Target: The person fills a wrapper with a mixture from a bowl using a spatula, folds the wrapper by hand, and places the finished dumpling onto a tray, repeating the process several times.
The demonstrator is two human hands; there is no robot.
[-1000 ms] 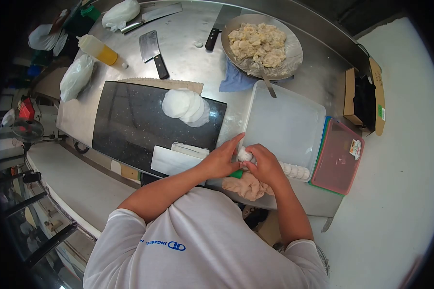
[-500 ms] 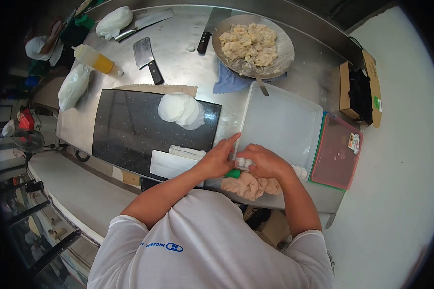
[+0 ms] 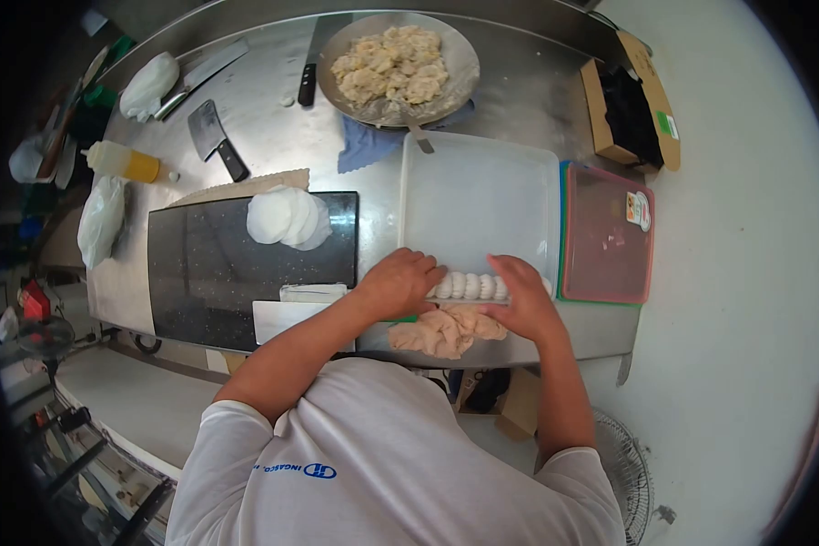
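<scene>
Dumplings (image 3: 471,286), five, between left hand (image 3: 399,280), right hand (image 3: 529,298)

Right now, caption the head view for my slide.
Left hand and right hand flank a row of white dumplings at the near edge of a clear tray.

A pan (image 3: 469,65) of filling (image 3: 387,64) stands far back on the table (image 3: 273,77), over a blue cloth (image 3: 362,147). Leftward lie a cleaver (image 3: 211,135) and a bottle (image 3: 123,164). Wrappers (image 3: 287,217) sit on a black board (image 3: 209,268).

Five dumplings (image 3: 471,286) show in one tray (image 3: 482,196), with three knives (image 3: 211,130), one pan (image 3: 460,55) and one bottle (image 3: 123,165).
</scene>
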